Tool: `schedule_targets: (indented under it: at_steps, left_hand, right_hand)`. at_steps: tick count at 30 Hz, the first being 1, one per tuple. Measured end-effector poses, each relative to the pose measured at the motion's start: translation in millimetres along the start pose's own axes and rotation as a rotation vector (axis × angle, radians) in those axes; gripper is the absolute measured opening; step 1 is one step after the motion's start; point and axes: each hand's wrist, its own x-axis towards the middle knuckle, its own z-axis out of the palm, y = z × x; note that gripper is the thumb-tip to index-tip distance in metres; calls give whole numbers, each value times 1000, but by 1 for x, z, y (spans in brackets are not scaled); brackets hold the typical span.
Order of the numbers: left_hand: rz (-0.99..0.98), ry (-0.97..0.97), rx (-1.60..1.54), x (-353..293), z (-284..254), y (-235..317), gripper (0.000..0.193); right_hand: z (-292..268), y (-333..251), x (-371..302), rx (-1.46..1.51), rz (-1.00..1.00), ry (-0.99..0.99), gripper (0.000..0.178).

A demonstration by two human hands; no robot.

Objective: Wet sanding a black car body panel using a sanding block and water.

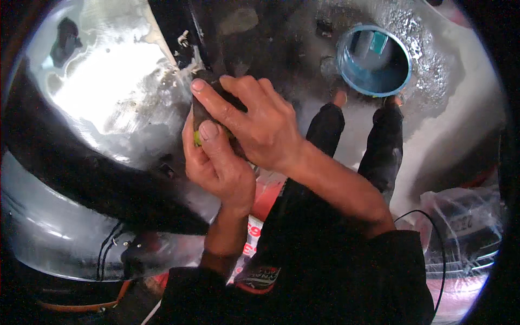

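Observation:
My left hand point(219, 168) is closed around a dark, flat piece point(202, 112), its thumb pressed on top. A small yellow-green patch shows beside that thumb; the kind of the piece cannot be made out. My right hand point(260, 116) lies over the same piece from the right, with bent fingers pressing on it and the index fingertip near its far end. Much of the piece is hidden under both hands. Just beyond the fingertips, pale wet shreds point(190, 66) cling to the end of a black strip point(176, 27).
A bright, wet metal-like surface point(108, 81) spreads at left, above a glossy curved grey body point(54, 233). A blue bucket point(346, 70), with a teal block inside, stands on the wet floor near two bare feet. Clear plastic wrapping point(460, 216) and a black cable point(443, 246) lie right.

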Motion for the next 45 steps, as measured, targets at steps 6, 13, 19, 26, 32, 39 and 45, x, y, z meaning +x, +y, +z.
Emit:
schedule_targets:
  at_steps: [6, 13, 19, 26, 32, 39, 45]
  left_hand:
    - [-75, 19, -111, -3, -9, -10, 39]
    - [-98, 11, -290, 6, -6, -15, 34]
    - [-31, -64, -316, 13, -3, -12, 27]
    - [27, -53, -312, 19, 0, -18, 26]
    - [-1, 21, -297, 9, 0, -11, 24]
    - [43, -26, -353, 24, 8, -17, 26]
    - [-16, -32, -430, 11, 6, -8, 25]
  right_hand:
    - [7, -6, -2, -81, -42, 74, 59]
    - [8, -7, 6, -69, -5, 61, 57]
    - [12, -9, 1, -110, 0, 85, 58]
    - [13, 1, 9, -112, -27, 81, 57]
    - [9, -19, -6, -107, 21, 69, 56]
    - [21, -2, 4, -110, -41, 133, 47]
    - [17, -9, 11, -145, -23, 164, 55]
